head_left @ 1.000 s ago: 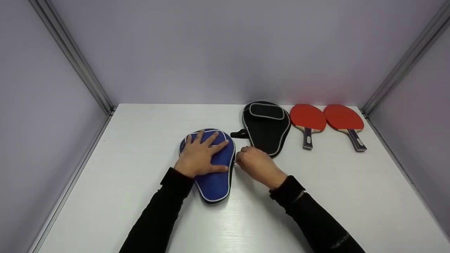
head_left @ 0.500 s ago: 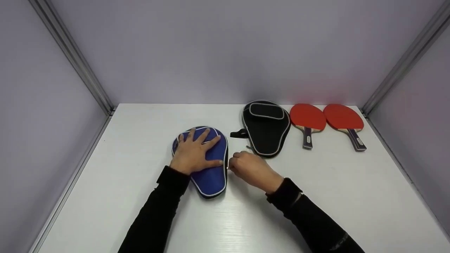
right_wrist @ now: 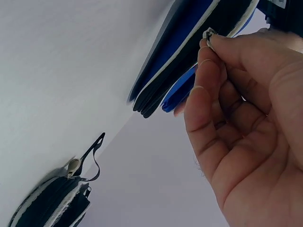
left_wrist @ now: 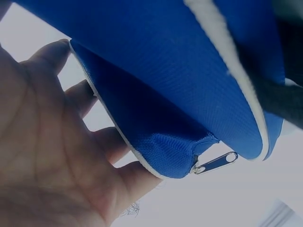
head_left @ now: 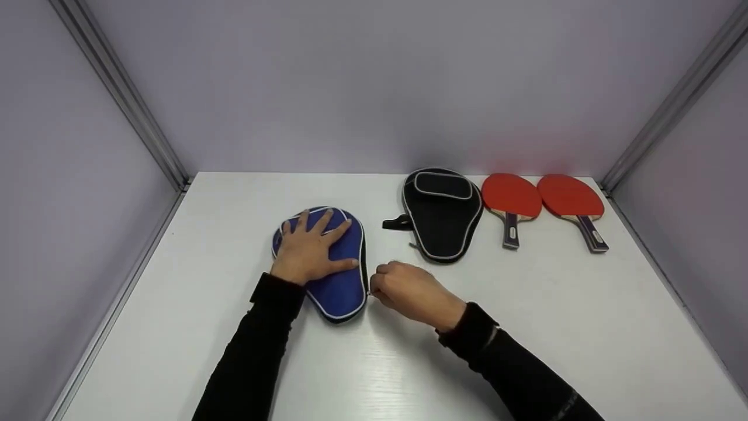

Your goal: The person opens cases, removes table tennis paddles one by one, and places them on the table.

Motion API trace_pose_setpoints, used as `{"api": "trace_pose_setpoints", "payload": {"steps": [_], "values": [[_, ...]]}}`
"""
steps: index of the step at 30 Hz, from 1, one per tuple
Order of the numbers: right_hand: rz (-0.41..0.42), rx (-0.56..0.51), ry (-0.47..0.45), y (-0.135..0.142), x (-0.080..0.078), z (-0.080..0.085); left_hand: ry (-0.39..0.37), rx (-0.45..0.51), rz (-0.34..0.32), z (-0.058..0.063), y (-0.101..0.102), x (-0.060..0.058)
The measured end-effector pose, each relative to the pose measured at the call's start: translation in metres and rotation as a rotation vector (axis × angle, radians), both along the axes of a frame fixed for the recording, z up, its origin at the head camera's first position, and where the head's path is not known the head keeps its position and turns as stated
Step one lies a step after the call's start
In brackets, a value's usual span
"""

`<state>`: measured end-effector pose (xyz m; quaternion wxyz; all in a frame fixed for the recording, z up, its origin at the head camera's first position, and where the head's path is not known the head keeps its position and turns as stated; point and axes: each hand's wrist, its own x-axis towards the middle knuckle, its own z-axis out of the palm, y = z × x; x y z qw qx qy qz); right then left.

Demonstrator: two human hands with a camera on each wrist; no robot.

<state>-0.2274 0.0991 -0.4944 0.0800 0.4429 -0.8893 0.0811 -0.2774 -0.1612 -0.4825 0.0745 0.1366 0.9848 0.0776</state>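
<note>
Blue case (head_left: 339, 290) lies under spread left hand (head_left: 310, 250); right hand (head_left: 414, 293) pinches its zipper pull (right_wrist: 208, 35).

A white table (head_left: 234, 234) bears a blue case (head_left: 340, 292), a black case (head_left: 442, 225) and two red paddles (head_left: 512, 196), handles nearward.
</note>
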Motion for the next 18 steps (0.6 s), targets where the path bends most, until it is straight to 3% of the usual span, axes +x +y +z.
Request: {"api": "trace_pose_setpoints", "payload": {"steps": [7,18], "values": [[0.056,0.01,-0.076,-0.0051,0.0054,0.003,0.0,0.002,0.018,0.0009,-0.0051,-0.0009],[-0.004,-0.007,-0.014,0.0002,-0.0011,0.0007,0.012,0.003,0.045,0.0011,-0.0048,-0.0009]]}}
